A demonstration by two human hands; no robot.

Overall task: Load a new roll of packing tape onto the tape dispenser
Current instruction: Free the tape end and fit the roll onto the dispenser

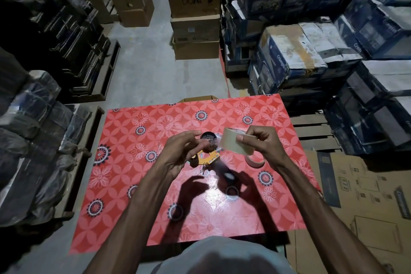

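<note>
My right hand (258,141) grips a beige roll of packing tape (233,141) by its outer face, thumb on the near side, lifted above the table. My left hand (181,151) is raised beside it with fingers curled; it seems to pinch a clear strip of tape (212,143) coming off the roll, though the strip is faint. Under both hands the yellow tape dispenser (205,159) with a black hub (208,135) lies on the red flowered table (138,171). A second, flatter ring of tape (254,160) lies on the table just below my right hand.
Stacked cardboard boxes (195,18) stand beyond the table. Blue printed cartons (311,51) fill the right side, wrapped bundles (33,118) the left. A flattened carton (355,196) lies right of the table. A grey concrete aisle runs behind the table.
</note>
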